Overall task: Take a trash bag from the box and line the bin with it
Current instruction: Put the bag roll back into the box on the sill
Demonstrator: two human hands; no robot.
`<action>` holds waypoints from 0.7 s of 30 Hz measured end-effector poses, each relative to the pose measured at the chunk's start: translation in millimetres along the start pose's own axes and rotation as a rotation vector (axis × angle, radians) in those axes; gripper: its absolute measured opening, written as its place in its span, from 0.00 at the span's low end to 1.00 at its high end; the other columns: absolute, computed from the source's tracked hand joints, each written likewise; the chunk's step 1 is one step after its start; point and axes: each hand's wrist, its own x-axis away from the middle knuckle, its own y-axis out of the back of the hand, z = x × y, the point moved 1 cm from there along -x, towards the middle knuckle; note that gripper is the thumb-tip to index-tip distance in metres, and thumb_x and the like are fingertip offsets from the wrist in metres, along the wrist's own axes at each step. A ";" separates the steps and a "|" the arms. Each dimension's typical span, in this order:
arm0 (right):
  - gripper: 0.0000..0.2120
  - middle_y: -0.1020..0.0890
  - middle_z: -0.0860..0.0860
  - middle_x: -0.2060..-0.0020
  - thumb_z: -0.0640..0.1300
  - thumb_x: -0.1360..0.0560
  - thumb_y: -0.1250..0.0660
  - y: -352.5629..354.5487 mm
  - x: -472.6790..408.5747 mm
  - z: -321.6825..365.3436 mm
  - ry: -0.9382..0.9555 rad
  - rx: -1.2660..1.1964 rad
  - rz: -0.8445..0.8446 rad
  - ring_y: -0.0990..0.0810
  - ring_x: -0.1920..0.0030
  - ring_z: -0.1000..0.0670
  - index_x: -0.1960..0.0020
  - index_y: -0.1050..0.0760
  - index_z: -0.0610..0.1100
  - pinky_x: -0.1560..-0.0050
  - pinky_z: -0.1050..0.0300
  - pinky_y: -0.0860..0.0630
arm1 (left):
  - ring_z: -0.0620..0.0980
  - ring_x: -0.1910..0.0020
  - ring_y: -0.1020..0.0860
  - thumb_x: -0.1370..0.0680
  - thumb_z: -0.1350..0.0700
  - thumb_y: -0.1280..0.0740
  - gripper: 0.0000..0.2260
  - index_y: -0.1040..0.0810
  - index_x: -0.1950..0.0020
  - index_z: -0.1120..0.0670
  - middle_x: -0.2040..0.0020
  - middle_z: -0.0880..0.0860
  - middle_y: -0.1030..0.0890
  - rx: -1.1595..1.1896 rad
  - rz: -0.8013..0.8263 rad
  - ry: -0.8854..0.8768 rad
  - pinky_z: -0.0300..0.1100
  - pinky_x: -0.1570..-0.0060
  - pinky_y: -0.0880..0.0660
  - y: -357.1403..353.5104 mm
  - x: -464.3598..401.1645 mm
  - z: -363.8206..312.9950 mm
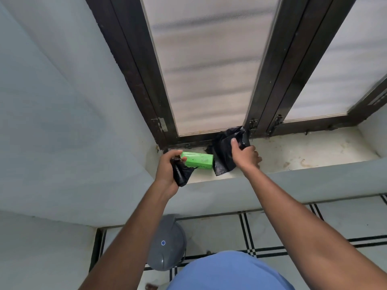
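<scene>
A green box [198, 160] lies on the white window sill [303, 155]. My left hand [167, 166] grips the box's left end together with a bunch of black trash bag [181, 173] that hangs below the fingers. To the right of the box, my right hand [245, 155] grips a larger crumpled piece of black trash bag [224, 151] that stands on the sill against the window frame. Whether the two black pieces are one bag is hidden by the box. A grey bin [167, 243] with a domed lid stands on the floor below, between my arms.
A dark-framed window [209, 65] with frosted panes rises behind the sill. Pale walls [62, 122] close in on the left. The tiled floor [272, 231] has black lines. My blue shirt [228, 271] fills the bottom middle.
</scene>
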 end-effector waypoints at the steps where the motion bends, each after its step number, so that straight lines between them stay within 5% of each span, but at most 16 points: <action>1: 0.52 0.41 0.33 0.15 0.74 0.20 0.37 -1.3 4.5 -1.8 0.057 0.178 -0.022 0.42 0.15 0.31 0.13 0.46 0.37 0.18 0.32 0.42 | 0.46 0.73 0.18 0.19 0.58 0.33 0.08 0.22 0.58 0.55 0.66 0.52 0.22 0.019 0.009 -0.011 0.41 0.67 0.17 -2.6 1.3 -0.5; 3: 0.59 0.57 0.32 0.12 0.73 0.20 0.34 -5.1 6.2 -9.4 0.150 0.282 -0.023 0.54 0.12 0.29 0.11 0.61 0.38 0.15 0.29 0.54 | 0.50 0.72 0.18 0.20 0.57 0.35 0.08 0.23 0.58 0.57 0.66 0.54 0.21 0.054 0.022 -0.014 0.46 0.61 0.15 -5.9 1.9 -1.0; 6: 0.63 0.63 0.31 0.13 0.69 0.21 0.29 -4.6 9.7 -19.3 0.134 0.177 -0.053 0.57 0.13 0.28 0.12 0.68 0.39 0.14 0.30 0.56 | 0.54 0.59 0.17 0.19 0.56 0.34 0.05 0.23 0.52 0.57 0.56 0.56 0.20 0.021 0.031 -0.003 0.53 0.43 0.19 -8.0 -6.7 1.2; 8: 0.57 0.59 0.32 0.13 0.67 0.19 0.31 -1.5 24.1 -19.8 0.244 0.169 -0.156 0.55 0.13 0.29 0.11 0.63 0.39 0.14 0.30 0.53 | 0.59 0.44 0.15 0.17 0.55 0.31 0.06 0.20 0.44 0.58 0.47 0.59 0.17 -0.060 0.027 -0.011 0.55 0.38 0.19 -8.8 -13.3 3.6; 10: 0.44 0.40 0.37 0.14 0.67 0.17 0.35 -2.1 41.1 -16.8 0.476 0.102 -0.199 0.41 0.15 0.35 0.12 0.45 0.42 0.16 0.32 0.40 | 0.63 0.31 0.18 0.17 0.52 0.28 0.15 0.20 0.34 0.59 0.36 0.63 0.16 -0.103 0.046 -0.020 0.57 0.35 0.18 -10.2 -19.2 6.7; 12: 0.40 0.22 0.46 0.26 0.74 0.19 0.36 -6.3 63.8 -9.6 0.606 -0.045 0.068 0.25 0.26 0.45 0.18 0.32 0.47 0.25 0.37 0.26 | 0.63 0.31 0.18 0.16 0.52 0.27 0.21 0.23 0.27 0.60 0.31 0.65 0.18 -0.122 0.098 -0.047 0.57 0.37 0.17 -12.3 -20.3 8.1; 15: 0.46 0.14 0.48 0.33 0.73 0.28 0.22 -9.7 97.0 3.0 0.380 -0.375 0.596 0.14 0.34 0.48 0.20 0.30 0.50 0.31 0.39 0.17 | 0.58 0.38 0.13 0.15 0.54 0.30 0.13 0.21 0.31 0.55 0.36 0.60 0.13 -0.170 0.166 -0.093 0.59 0.38 0.17 -16.5 -15.7 6.9; 18: 0.29 0.13 0.38 0.42 0.48 0.24 0.16 -8.2 97.1 6.1 0.335 -0.570 0.652 0.10 0.46 0.44 0.28 0.23 0.46 0.39 0.41 0.13 | 0.55 0.34 0.16 0.17 0.52 0.26 0.12 0.17 0.34 0.51 0.38 0.54 0.12 -0.269 0.131 -0.146 0.53 0.36 0.23 -15.3 -12.2 2.5; 21: 0.26 0.18 0.40 0.48 0.43 0.24 0.16 -2.0 93.2 10.4 0.302 -0.643 0.663 0.12 0.52 0.46 0.30 0.22 0.44 0.43 0.44 0.12 | 0.56 0.34 0.17 0.20 0.53 0.23 0.13 0.16 0.36 0.52 0.40 0.53 0.12 -0.342 0.097 -0.175 0.47 0.40 0.26 -6.3 -10.5 -1.6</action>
